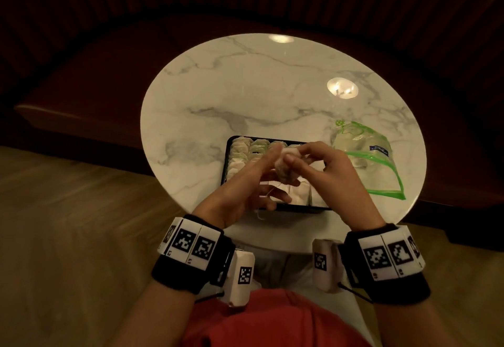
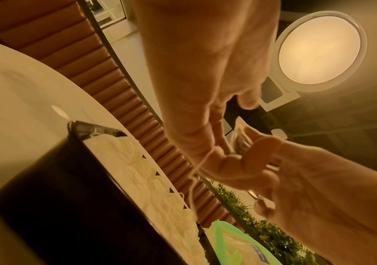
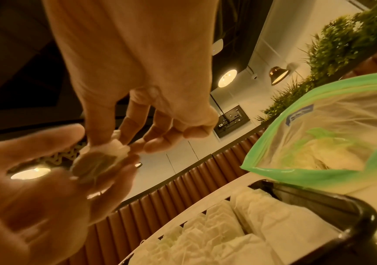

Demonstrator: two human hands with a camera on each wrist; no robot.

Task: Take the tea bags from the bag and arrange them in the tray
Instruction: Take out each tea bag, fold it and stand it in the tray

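Both hands were up over the tray, meeting above its middle. My right hand pinched a crumpled tea bag between thumb and fingertips; in the right wrist view the same tea bag sat bunched at the tips of those fingers, the rest of them curled in. My left hand was palm-up just left of it, fingers loosely spread and touching the bag from the near side. The string ran across my left fingers and hung down toward the tray; whether I actually pinched it, can't tell. Tray was black, rectangular, sitting at the near edge of the round marble worktop, with rows of tea bags packed in along the far and left side and more white ones on the near right. The zip bag, clear with a green seal, lay flat on the worktop just right of the tray, mouth open toward the near side, a few bags visible inside. Wrist bands with printed markers on both forearms. Dark padded bench beyond the worktop, wood floor to the left.
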